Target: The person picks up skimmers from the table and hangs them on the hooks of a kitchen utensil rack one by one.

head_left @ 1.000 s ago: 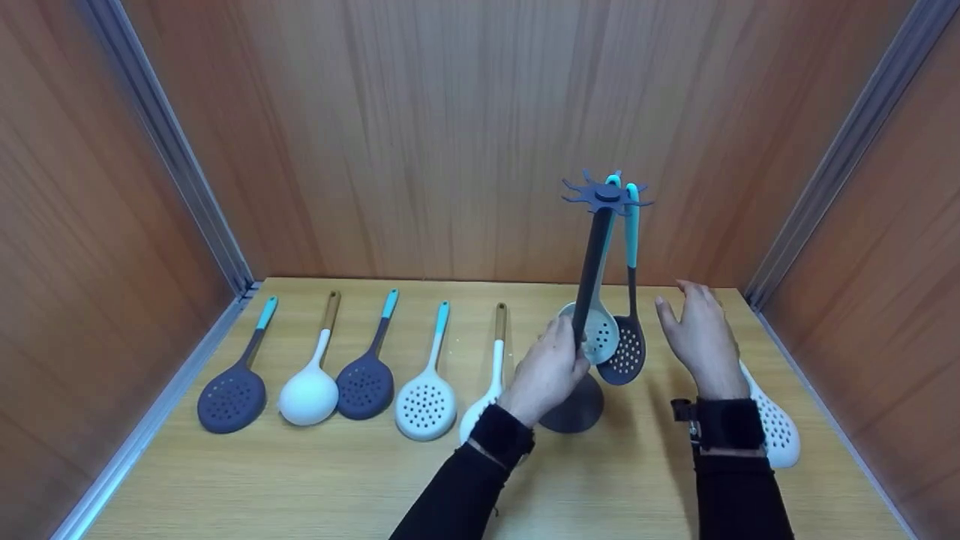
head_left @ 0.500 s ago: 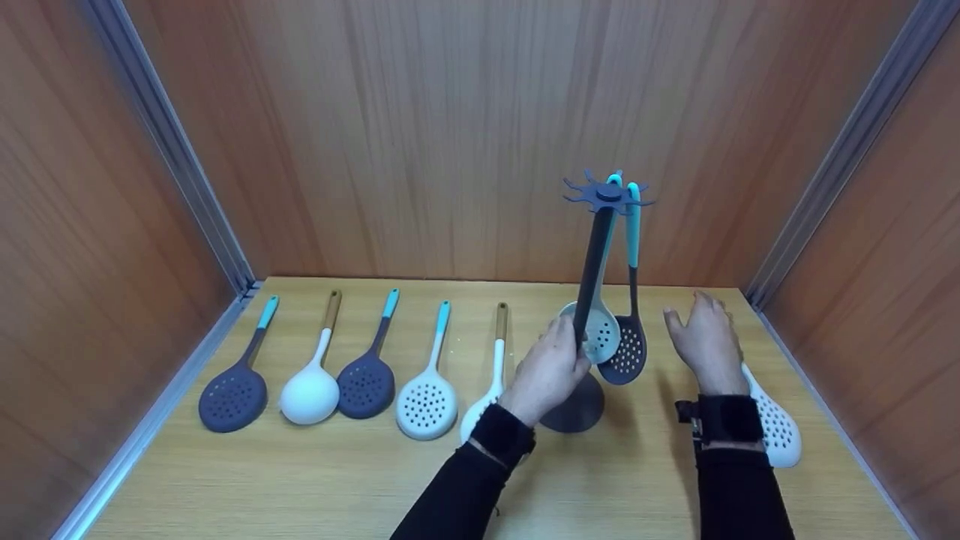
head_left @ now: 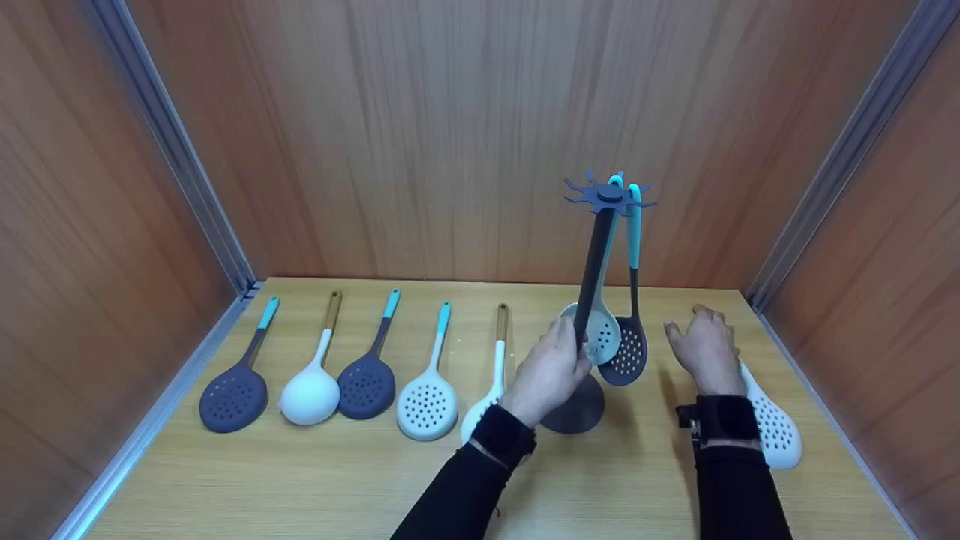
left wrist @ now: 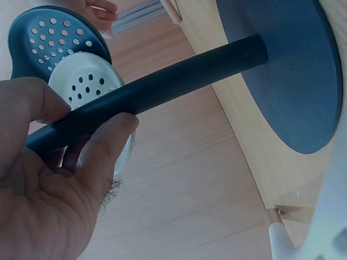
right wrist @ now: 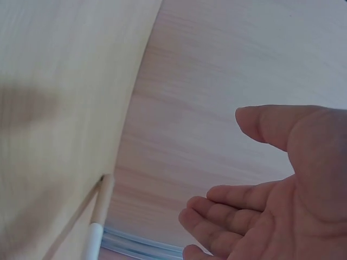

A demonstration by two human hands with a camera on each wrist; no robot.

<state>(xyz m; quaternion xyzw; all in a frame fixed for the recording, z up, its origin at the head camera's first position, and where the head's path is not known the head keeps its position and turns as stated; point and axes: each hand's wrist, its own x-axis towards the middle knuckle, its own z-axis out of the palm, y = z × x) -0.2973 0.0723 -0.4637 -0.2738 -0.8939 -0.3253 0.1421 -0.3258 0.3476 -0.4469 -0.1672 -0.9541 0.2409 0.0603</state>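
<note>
In the head view my left hand [head_left: 546, 371] grips the black pole of a utensil stand [head_left: 596, 262], whose top is a ring of hooks and whose round base [left wrist: 287, 70] rests on the table. Thumb and fingers wrap the pole in the left wrist view. On the hooks hang a pale skimmer [head_left: 602, 337] and a dark slotted spoon [head_left: 628, 352], both with turquoise handle ends. My right hand [head_left: 705, 349] holds nothing; its palm and relaxed fingers show in the right wrist view. Just beside it lies a white slotted turner [head_left: 776, 435], partly hidden by my wrist.
Left of the stand lie several utensils in a row: a dark skimmer [head_left: 232, 397], a white ladle [head_left: 309, 394], another dark skimmer [head_left: 366, 386], a white skimmer [head_left: 426, 405] and a white wooden-ended utensil [head_left: 499, 367], partly behind my left arm. Wooden walls enclose the table.
My right hand has drawn back a little toward me and slightly to the right, its fingers bending more. My left hand, the stand and the hanging utensils stay in place.
</note>
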